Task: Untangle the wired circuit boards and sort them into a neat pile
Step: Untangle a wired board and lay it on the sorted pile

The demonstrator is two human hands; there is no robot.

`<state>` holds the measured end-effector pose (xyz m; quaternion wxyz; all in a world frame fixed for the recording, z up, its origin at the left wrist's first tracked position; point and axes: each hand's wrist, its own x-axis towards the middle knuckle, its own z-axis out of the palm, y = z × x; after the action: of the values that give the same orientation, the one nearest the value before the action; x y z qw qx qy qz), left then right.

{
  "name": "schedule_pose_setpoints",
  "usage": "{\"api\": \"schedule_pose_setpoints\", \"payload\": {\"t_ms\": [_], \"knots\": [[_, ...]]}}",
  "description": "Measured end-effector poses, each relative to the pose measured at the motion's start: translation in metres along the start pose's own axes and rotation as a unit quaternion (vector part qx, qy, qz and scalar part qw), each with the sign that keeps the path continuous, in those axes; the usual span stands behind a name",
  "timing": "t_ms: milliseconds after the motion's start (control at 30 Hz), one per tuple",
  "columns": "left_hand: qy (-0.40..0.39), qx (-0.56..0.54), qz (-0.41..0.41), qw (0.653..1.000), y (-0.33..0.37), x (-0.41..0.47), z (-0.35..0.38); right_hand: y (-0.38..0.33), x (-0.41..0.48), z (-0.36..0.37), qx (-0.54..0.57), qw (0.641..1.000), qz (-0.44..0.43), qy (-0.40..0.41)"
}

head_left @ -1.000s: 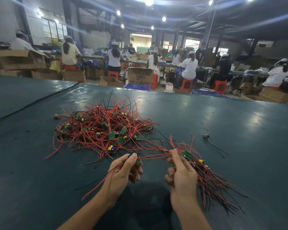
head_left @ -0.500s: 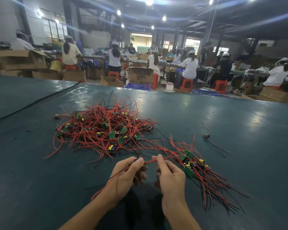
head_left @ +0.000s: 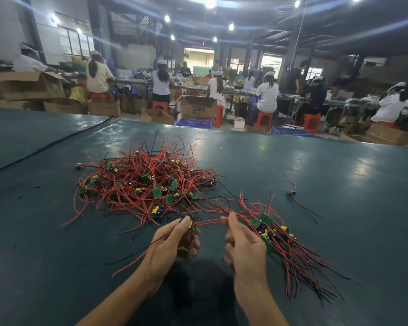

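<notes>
Dark-green table [head_left: 339,184]: tangled heap [head_left: 146,182] ahead-left, sorted pile [head_left: 276,234] by right hand [head_left: 245,248], which pinches a red wire [head_left: 210,221]. Left hand [head_left: 172,245] pinches its small board [head_left: 190,225]. Prob. light w/ floppy, snag-prone leads; hold by board edge.

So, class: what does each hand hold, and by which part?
The left hand pinches a small green circuit board by its body; right hand pinches its red wires.

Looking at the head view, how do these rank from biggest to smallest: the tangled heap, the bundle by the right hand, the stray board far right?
Largest: tangled heap.
Next: bundle, close behind but nearer the camera, so that gap is unsure.
Smallest: stray board.
</notes>
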<state>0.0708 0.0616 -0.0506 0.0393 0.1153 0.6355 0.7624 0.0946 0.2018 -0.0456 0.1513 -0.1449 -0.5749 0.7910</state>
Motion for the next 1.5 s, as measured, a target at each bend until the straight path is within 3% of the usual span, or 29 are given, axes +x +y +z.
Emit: {"api": "schedule_pose_setpoints", "payload": {"t_ms": [67,200,533,767,967,1033,1133,1200,1267,1333,1400,1433,1500], "knots": [[0.001,-0.009,-0.005,1.000,-0.001,0.000,0.002,0.003,-0.008,0.008,-0.067,0.996,-0.016,-0.054],[-0.030,-0.004,0.002,1.000,-0.004,-0.001,0.005,0.004,-0.017,0.019,-0.068,0.991,-0.042,-0.106],[0.047,0.027,-0.074,0.996,-0.004,0.004,-0.004,-0.005,-0.009,0.007,-0.042,0.998,-0.041,-0.007],[0.077,-0.003,-0.066,0.995,0.001,0.004,-0.004,0.000,-0.009,0.007,-0.072,0.997,0.012,-0.037],[0.067,-0.003,-0.069,0.995,0.000,0.005,-0.005,0.004,-0.009,0.008,-0.101,0.993,-0.008,-0.064],[0.049,-0.008,-0.076,0.996,-0.001,0.005,-0.007,0.004,-0.008,0.008,-0.099,0.994,-0.015,-0.041],[0.005,-0.041,-0.079,0.996,0.000,0.007,-0.010,0.001,0.000,0.002,-0.039,0.998,0.014,0.054],[0.019,-0.033,-0.064,0.997,0.001,0.010,-0.014,-0.003,0.006,-0.005,0.019,0.993,0.044,0.112],[0.068,0.041,-0.010,0.997,-0.001,0.013,-0.020,-0.005,0.010,-0.011,0.068,0.985,0.069,0.146],[0.123,0.226,0.095,0.962,-0.005,0.015,-0.032,-0.007,0.014,-0.017,0.103,0.976,0.094,0.168],[0.143,0.424,0.172,0.878,-0.011,0.019,-0.046,-0.008,0.017,-0.020,0.137,0.968,0.120,0.175],[0.134,0.492,0.175,0.842,-0.015,0.021,-0.051,-0.009,0.018,-0.021,0.150,0.965,0.130,0.174],[0.100,0.571,0.112,0.807,-0.022,0.024,-0.059,-0.010,0.020,-0.024,0.165,0.961,0.145,0.171]]}}
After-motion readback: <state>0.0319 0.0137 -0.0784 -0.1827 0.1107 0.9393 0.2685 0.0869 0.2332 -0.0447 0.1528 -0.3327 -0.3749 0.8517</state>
